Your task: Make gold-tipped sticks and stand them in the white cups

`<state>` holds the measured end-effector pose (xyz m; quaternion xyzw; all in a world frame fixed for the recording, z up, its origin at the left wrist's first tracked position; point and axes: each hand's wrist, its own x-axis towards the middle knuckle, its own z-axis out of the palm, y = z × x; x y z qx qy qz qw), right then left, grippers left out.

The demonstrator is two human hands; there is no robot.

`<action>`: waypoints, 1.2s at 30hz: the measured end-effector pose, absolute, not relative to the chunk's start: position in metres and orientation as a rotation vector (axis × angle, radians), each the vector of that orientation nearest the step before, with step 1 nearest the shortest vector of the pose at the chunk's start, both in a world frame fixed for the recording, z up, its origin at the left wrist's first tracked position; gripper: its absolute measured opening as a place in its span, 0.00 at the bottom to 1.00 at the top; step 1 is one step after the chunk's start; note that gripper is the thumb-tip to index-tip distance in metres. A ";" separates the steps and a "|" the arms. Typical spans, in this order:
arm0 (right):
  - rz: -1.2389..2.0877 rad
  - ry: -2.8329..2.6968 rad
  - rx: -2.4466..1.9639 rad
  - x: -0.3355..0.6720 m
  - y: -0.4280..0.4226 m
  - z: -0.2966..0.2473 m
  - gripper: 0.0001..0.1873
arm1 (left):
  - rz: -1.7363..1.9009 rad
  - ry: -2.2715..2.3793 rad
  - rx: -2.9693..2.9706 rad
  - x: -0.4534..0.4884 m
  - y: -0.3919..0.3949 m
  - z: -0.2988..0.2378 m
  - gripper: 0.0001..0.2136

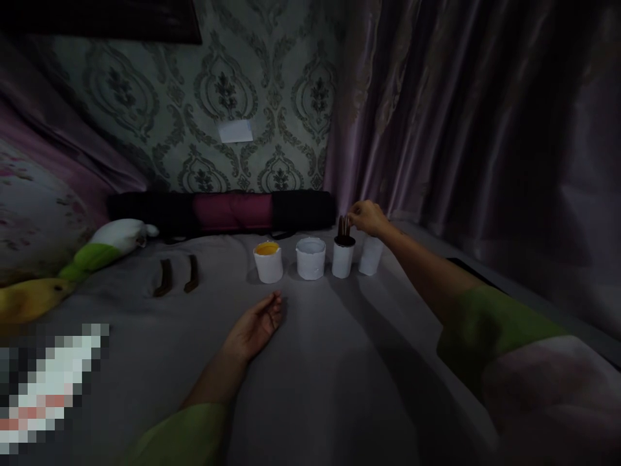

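My right hand (367,217) reaches over the row of white containers, fingers pinched at the top of a bundle of thin brown sticks (344,226). The pinch appears to be on one stick at the bundle's right side, though the dim light blurs the detail. These sticks stand upright in a narrow white cup (342,260) with a dark top. Beneath my right wrist is another white cup (370,257), its upper part hidden. Palm partly up on the grey sheet, my left hand (257,327) is empty, its fingers loosely curled and apart. It lies in front of a white tub with yellow inside (268,265).
A wider white tub (311,261) stands mid-row. Two dark brown curved pieces (165,278) lie to the left, near a green-and-white plush toy (114,243) and a yellow one (32,299). Behind runs a black and maroon roll (233,212); curtains (417,116) hang at right.
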<state>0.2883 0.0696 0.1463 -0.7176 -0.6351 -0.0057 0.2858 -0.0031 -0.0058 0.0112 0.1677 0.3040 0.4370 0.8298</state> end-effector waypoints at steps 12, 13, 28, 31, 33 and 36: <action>-0.079 -1.503 -1.861 0.285 0.052 0.149 0.13 | 0.901 0.610 0.346 -0.003 -0.006 0.012 0.06; -0.087 -1.486 -1.848 0.286 0.051 0.148 0.13 | 0.901 0.611 0.344 -0.004 -0.006 0.012 0.06; 0.555 -1.480 -1.533 0.208 0.018 0.078 0.14 | 0.915 0.615 0.347 -0.004 -0.006 0.010 0.07; 0.827 -1.392 -1.511 0.182 0.012 0.057 0.13 | 0.917 0.620 0.343 -0.004 -0.005 0.009 0.06; 0.919 -1.346 -1.489 0.169 0.011 0.045 0.14 | 0.916 0.621 0.347 -0.003 -0.004 0.007 0.05; 0.965 -1.293 -1.484 0.155 0.013 0.029 0.16 | 0.910 0.590 0.388 -0.003 -0.003 0.005 0.05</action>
